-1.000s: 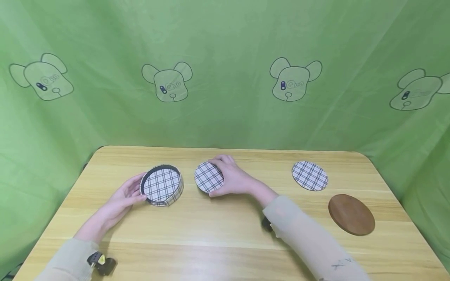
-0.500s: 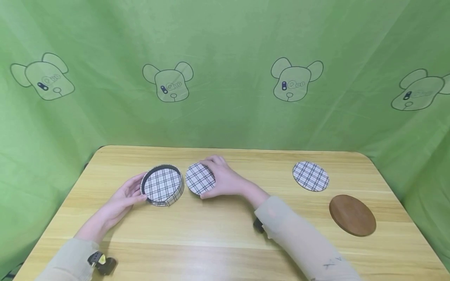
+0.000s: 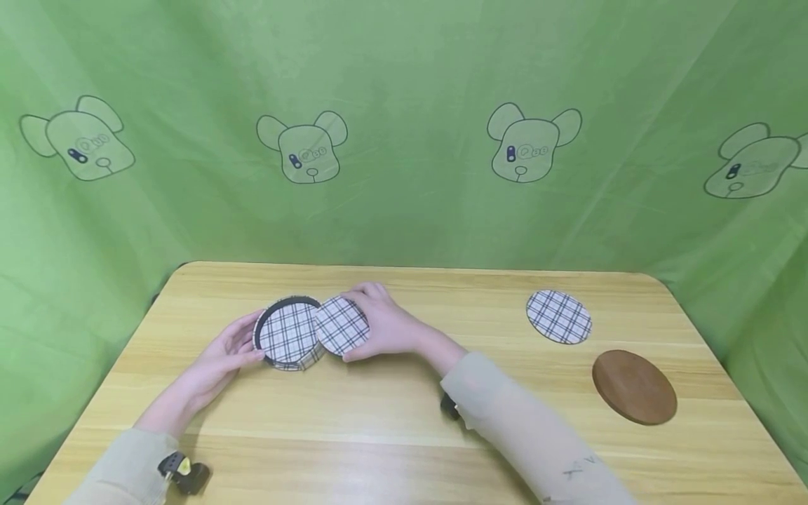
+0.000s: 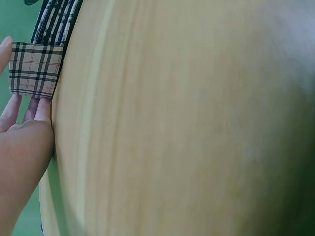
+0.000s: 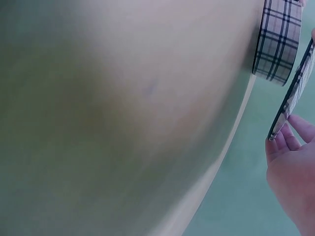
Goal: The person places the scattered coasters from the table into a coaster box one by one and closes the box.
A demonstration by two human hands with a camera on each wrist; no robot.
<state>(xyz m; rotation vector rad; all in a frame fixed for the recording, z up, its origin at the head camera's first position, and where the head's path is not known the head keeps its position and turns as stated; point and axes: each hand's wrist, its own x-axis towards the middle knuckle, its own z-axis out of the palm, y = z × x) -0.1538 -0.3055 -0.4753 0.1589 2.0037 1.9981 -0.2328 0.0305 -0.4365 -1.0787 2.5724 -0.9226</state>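
A round plaid coaster holder (image 3: pixel 292 333) with a dark inner rim rests on the table, its plaid disc face showing inside. My left hand (image 3: pixel 222 354) grips its left side, thumb at the front and fingers behind; in the left wrist view its plaid wall (image 4: pixel 34 70) lies between thumb and fingers. My right hand (image 3: pixel 386 324) pinches a plaid round coaster (image 3: pixel 341 325) by its edge. In the head view this coaster overlaps the holder's right rim. The right wrist view shows the coaster (image 5: pixel 292 93) tilted and apart from the holder's wall (image 5: pixel 278 42).
Another plaid coaster (image 3: pixel 559 317) lies flat toward the back right of the wooden table (image 3: pixel 353 442). Nearer on the right is a brown round coaster (image 3: pixel 634 387). A green curtain (image 3: pixel 410 217) hangs behind the table and at its sides.
My right hand has carried the plaid coaster leftward, from beside the holder to over its right rim. The left hand and the holder have stayed in place.
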